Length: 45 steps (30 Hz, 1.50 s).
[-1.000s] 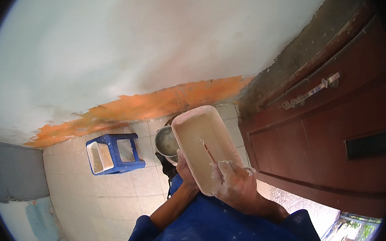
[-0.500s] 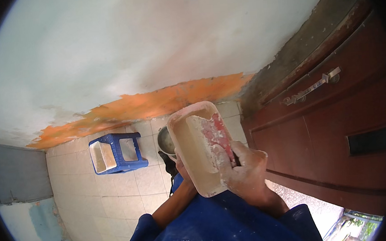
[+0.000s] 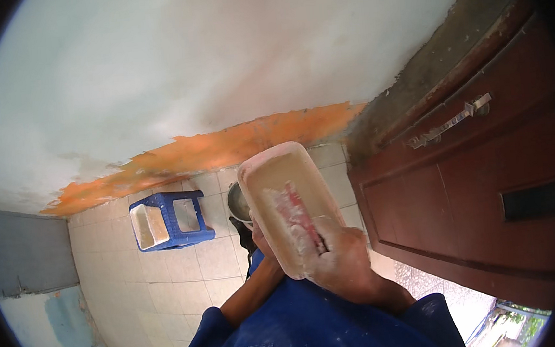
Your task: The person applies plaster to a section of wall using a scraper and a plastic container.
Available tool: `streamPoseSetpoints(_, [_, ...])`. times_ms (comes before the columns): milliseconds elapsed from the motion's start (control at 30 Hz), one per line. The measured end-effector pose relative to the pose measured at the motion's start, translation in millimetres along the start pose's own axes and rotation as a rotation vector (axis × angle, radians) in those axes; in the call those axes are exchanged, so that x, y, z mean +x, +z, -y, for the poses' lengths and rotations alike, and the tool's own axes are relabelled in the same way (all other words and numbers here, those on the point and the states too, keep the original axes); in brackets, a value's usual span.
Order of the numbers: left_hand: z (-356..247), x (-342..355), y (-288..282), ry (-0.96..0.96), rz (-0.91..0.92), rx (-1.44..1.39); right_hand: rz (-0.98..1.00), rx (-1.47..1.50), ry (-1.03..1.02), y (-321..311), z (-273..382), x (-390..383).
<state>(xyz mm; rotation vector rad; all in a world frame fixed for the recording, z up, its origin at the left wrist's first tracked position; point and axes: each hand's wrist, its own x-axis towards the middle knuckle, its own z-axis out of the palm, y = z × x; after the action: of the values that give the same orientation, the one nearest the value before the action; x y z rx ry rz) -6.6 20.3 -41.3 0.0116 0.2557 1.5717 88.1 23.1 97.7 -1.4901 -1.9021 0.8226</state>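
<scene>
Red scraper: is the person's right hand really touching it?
Touching. The head view shows the right hand gripping the near end of the red scraper over the tray.

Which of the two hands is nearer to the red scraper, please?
Right. The right hand grips the red scraper at its near end, over the tray. The left hand is farther, at the tray's left side, apart from the scraper.

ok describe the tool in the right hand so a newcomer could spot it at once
Find the pale, oblong tray in front of the blue shirt. Over its hollow, the right hand grips a flat-looking tool, slightly blurred. Its red surface, smeared with whitish paste, stands out against the pale tray.
</scene>
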Motion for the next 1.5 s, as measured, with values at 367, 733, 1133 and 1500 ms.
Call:
streamPoseSetpoints(367, [-2, 9, 5, 0.006, 0.025, 0.048, 0.051, -0.061, -0.045, 8, -9, 5])
streamPoseSetpoints(733, [-5, 16, 4, 0.025, 0.022, 0.093, 0.025, -0.142, -0.093, 9, -6, 11])
streamPoseSetpoints(1133, [-6, 24, 3, 0.07, 0.046, 0.217, -0.05, -0.031, -0.008, -15, -3, 24])
streamPoseSetpoints(1500, [-8, 28, 9, 0.125, -0.029, 0.376, 0.025, -0.047, -0.027, -8, -1, 26])
